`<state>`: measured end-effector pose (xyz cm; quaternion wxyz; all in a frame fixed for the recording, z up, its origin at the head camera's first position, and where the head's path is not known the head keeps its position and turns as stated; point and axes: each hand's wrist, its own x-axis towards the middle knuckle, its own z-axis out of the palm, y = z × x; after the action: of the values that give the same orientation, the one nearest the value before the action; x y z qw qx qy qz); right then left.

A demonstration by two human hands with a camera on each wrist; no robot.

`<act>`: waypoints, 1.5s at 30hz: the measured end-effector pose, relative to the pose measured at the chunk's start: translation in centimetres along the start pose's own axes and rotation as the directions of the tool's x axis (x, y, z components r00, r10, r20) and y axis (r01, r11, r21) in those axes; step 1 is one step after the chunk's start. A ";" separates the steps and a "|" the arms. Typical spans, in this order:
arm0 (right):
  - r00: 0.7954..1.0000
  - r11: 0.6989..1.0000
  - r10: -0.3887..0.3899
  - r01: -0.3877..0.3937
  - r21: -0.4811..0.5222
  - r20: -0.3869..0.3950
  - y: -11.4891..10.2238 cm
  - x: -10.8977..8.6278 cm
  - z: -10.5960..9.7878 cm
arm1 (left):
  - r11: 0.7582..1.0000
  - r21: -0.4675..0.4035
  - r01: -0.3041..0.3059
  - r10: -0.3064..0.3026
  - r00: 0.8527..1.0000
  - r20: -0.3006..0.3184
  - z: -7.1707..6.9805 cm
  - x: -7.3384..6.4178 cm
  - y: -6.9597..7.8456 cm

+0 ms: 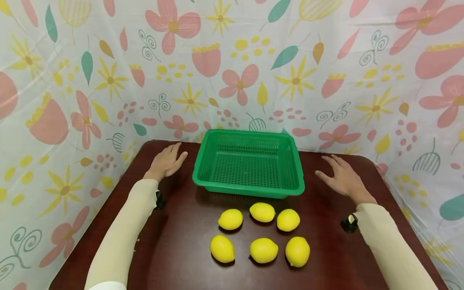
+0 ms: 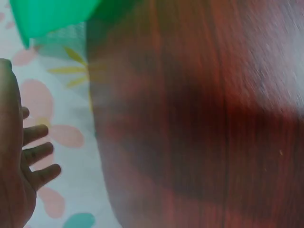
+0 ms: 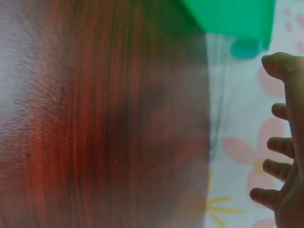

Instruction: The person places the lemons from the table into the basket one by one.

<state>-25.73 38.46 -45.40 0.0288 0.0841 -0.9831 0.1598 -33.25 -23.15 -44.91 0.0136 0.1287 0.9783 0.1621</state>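
A green plastic basket [image 1: 250, 189] with slotted walls stands near the back of the table, nothing inside it. In front of it lie several yellow lemons in two rows, among them a lemon [image 1: 262, 212] at the back middle and a lemon [image 1: 297, 251] at the front right. My left hand [image 1: 166, 162] is to the left of the basket, fingers extended and holding nothing. To the basket's right is my right hand [image 1: 342, 177], fingers spread and likewise holding nothing. Both wrist views show the fingers apart, with part of the basket [image 3: 232, 16] at the top.
The dark red-brown table [image 1: 181, 249] has a wood grain. Behind it and along both sides hangs a white curtain [image 1: 224, 112] printed with flowers and leaves, close to the table's edges. A small black device [image 1: 349, 223] sits at the right wrist.
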 end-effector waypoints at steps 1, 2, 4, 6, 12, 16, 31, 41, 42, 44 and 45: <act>1.000 1.000 -0.012 0.012 0.004 -0.012 -0.3 -0.5 -0.2 | 1.000 -0.022 -0.001 0.001 1.000 -0.011 -0.1 -0.2 0.3; 0.999 1.000 -0.021 0.022 0.006 -0.025 -0.5 -1.1 -0.3 | 0.999 -0.044 -0.003 0.002 1.000 -0.020 -0.3 -0.3 0.6; 0.998 0.999 -0.044 0.045 0.011 -0.054 -1.2 -2.1 -0.6 | 0.996 -0.088 -0.007 0.004 0.999 -0.033 -0.6 -0.6 1.4; 0.994 0.997 -0.069 0.071 0.016 -0.080 -1.9 -3.0 -0.9 | 0.991 -0.135 -0.013 0.007 0.999 -0.043 -0.8 -0.9 2.1; 0.983 0.991 -0.118 0.125 0.042 -0.139 -4.4 -5.3 -1.4 | 0.961 -0.276 -0.011 -0.014 0.996 -0.088 -0.4 -1.7 3.8; 0.977 0.989 -0.121 0.134 0.067 -0.176 -6.3 -7.0 -1.5 | 0.908 -0.420 0.011 -0.047 0.996 -0.074 0.5 -2.2 4.5; 0.986 0.967 -0.102 0.130 0.221 -0.134 -11.2 -13.6 0.4 | 0.571 -0.803 0.173 -0.154 0.983 0.102 3.8 -2.7 6.2; 0.981 0.971 -0.179 0.188 0.144 -0.077 -12.5 -15.9 1.9 | 0.336 -0.913 0.230 -0.186 0.967 0.175 3.0 -2.7 7.1; 0.981 0.971 -0.186 0.193 0.140 -0.063 -12.4 -16.0 2.1 | 0.318 -0.918 0.236 -0.189 0.965 0.183 3.0 -2.7 7.1; 0.979 0.970 -0.200 0.202 0.137 -0.027 -12.3 -16.2 2.4 | 0.300 -0.922 0.246 -0.187 0.963 0.196 2.9 -2.8 7.2; 0.978 0.968 -0.210 0.209 0.136 -0.008 -12.3 -16.4 2.5 | 0.294 -0.923 0.250 -0.187 0.962 0.201 2.9 -2.8 7.2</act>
<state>-7.56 28.73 -45.37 0.0364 0.1899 -0.9556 0.2222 -28.61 -16.36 -45.41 0.1340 -0.0326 0.7098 0.6908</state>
